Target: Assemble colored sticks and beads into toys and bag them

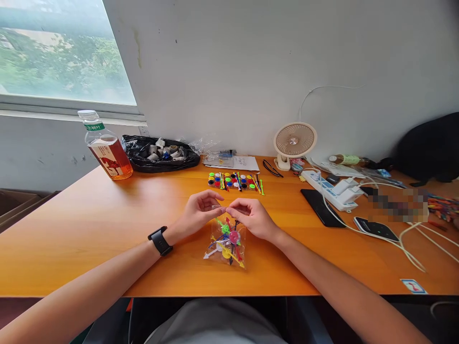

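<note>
The clear bag (242, 249), holding coloured arrows (236, 260) and discs (234, 237), is at the near middle of the worktop (276, 286). The left hand (196, 210) and right hand (255, 219) meet at its top edge, each grip pinching the plastic. Just beyond lie rows of counters (233, 180) and small sticks; farther back, a black bag (135, 155) sits between a bottle (109, 160) and some papers (247, 164), with a fan (294, 140) to the right.
</note>
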Tool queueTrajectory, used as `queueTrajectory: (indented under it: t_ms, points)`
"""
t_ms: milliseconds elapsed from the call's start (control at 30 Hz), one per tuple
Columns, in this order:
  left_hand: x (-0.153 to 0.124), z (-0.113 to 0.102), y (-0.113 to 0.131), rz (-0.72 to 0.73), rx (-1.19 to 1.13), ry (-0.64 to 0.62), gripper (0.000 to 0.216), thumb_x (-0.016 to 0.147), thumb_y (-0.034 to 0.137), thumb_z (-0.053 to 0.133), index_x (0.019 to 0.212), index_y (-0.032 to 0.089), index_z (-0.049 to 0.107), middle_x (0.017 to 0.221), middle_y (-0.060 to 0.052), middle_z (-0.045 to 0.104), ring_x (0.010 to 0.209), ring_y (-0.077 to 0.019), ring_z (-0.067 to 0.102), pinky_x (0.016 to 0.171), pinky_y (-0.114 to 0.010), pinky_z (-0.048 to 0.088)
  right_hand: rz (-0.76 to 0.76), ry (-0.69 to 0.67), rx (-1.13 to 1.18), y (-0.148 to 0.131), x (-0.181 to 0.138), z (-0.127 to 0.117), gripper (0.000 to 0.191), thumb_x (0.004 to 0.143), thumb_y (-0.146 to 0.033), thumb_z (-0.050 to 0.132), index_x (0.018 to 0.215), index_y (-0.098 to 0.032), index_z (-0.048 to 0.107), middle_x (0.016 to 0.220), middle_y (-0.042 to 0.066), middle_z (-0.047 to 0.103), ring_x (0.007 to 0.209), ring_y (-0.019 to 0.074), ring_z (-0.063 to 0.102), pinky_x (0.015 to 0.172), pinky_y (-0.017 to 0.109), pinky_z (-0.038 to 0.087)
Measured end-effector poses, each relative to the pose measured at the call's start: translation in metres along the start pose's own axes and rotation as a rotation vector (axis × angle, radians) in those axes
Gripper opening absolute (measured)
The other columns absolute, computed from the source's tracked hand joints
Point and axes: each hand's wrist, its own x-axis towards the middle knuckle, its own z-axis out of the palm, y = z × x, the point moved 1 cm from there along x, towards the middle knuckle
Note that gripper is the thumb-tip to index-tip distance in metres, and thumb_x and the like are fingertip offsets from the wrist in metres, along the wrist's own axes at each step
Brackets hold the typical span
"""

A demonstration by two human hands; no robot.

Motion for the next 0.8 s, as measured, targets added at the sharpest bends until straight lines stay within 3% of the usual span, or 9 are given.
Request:
queueTrajectory:
  t_ms: [67, 167, 400, 600, 800]
  points:
    - [0.001, 0.0, -0.001, -0.031, 0.042, -0.066, 0.035, 0.081, 0.038, 0.09, 0.104, 0.014, 0.078, 0.088, -0.005, 0.079, 0.078, -0.0139, 0.072, 0.073, -0.023, 0.057, -0.009, -0.01, -0.035, 0.001, 0.0, 0.0, 0.038, 0.091, -0.054, 0.076, 0.087, -0.017, 0.076, 0.083, 0.004, 0.073, 0.075, 0.0167, 0.064, 0.072, 0.029, 0.052]
    - [0.003, -0.006, -0.004, -0.082, 0.087, -0.136, 0.032, 0.084, 0.042, 0.087, 0.094, 0.013, 0.08, 0.092, -0.009, 0.081, 0.08, -0.017, 0.074, 0.075, -0.025, 0.059, -0.004, -0.01, -0.075, 0.002, -0.001, -0.006, 0.04, 0.09, -0.056, 0.077, 0.086, -0.016, 0.077, 0.077, 0.002, 0.07, 0.067, 0.0139, 0.059, 0.063, 0.027, 0.047]
    - [0.014, -0.026, -0.013, -0.118, 0.049, -0.092, 0.032, 0.076, 0.039, 0.094, 0.083, 0.013, 0.076, 0.086, -0.008, 0.081, 0.076, -0.0161, 0.075, 0.072, -0.025, 0.059, 0.085, -0.001, -0.024, 0.009, 0.002, -0.028, 0.039, 0.087, -0.055, 0.08, 0.089, -0.016, 0.075, 0.063, -0.002, 0.061, 0.051, 0.01, 0.05, 0.045, 0.023, 0.036]
    - [0.015, -0.031, -0.011, -0.119, 0.034, -0.051, 0.03, 0.077, 0.038, 0.093, 0.09, 0.015, 0.079, 0.092, -0.008, 0.082, 0.082, -0.0174, 0.076, 0.078, -0.027, 0.06, 0.021, 0.042, 0.105, 0.011, 0.003, -0.034, 0.024, 0.085, -0.039, 0.08, 0.097, -0.018, 0.082, 0.07, 0.001, 0.068, 0.057, 0.0114, 0.058, 0.056, 0.026, 0.048]
    - [0.012, -0.03, -0.008, -0.098, 0.094, -0.016, 0.026, 0.083, 0.039, 0.087, 0.091, 0.015, 0.084, 0.094, -0.011, 0.083, 0.088, -0.0201, 0.076, 0.083, -0.029, 0.059, -0.082, 0.087, 0.101, 0.007, 0.001, -0.035, 0.019, 0.087, -0.029, 0.072, 0.095, -0.02, 0.087, 0.076, 0.003, 0.071, 0.063, 0.0125, 0.058, 0.061, 0.028, 0.049]
